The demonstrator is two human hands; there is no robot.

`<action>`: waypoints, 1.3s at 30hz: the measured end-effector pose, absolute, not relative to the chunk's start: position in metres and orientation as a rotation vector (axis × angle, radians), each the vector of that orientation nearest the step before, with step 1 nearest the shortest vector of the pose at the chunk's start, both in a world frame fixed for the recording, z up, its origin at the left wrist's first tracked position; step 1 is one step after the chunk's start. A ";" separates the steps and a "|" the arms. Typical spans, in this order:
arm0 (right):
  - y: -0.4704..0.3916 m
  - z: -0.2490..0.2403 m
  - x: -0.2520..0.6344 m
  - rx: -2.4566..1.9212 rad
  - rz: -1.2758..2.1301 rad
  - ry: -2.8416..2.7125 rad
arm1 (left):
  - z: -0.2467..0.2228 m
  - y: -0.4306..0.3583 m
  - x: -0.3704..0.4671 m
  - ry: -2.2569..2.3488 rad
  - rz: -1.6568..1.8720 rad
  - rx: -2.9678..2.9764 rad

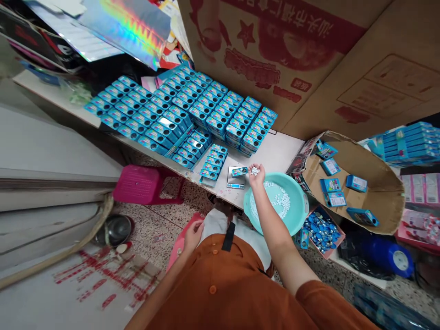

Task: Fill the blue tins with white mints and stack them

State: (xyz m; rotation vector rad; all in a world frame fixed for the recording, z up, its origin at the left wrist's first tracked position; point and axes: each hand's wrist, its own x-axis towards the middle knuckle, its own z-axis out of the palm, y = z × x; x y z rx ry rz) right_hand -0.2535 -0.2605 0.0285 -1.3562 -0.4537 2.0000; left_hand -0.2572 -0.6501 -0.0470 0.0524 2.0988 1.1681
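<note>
My right hand (257,175) is cupped palm up around a small heap of white pieces (255,171), above the left rim of a turquoise basin (301,206) that holds more of the same pieces. Just left of its fingertips, a small blue box (239,172) lies on a silver scale (235,186) on the table. My left hand (194,234) rests beside my left thigh, its fingers loosely curled; whether anything is in it is hidden. Left of the scale stands a short row of blue boxes (213,162).
Stacked blue boxes (178,98) cover the table's left part. At right are an open carton (381,195) with loose blue boxes and a tray of shiny blue caps (321,229). Large cardboard boxes (275,55) stand behind. A pink stool (137,184) is at left.
</note>
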 end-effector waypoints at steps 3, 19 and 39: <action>-0.259 0.025 -0.268 -1.394 1.929 -0.461 | -0.044 -0.657 -0.260 2.131 1.176 0.000; -0.267 0.019 -0.298 -1.522 1.602 -0.552 | -0.046 -0.662 -0.285 2.136 1.164 -0.151; -0.275 0.014 -0.298 -1.438 1.570 -0.752 | -0.047 -0.655 -0.290 2.095 1.168 -0.075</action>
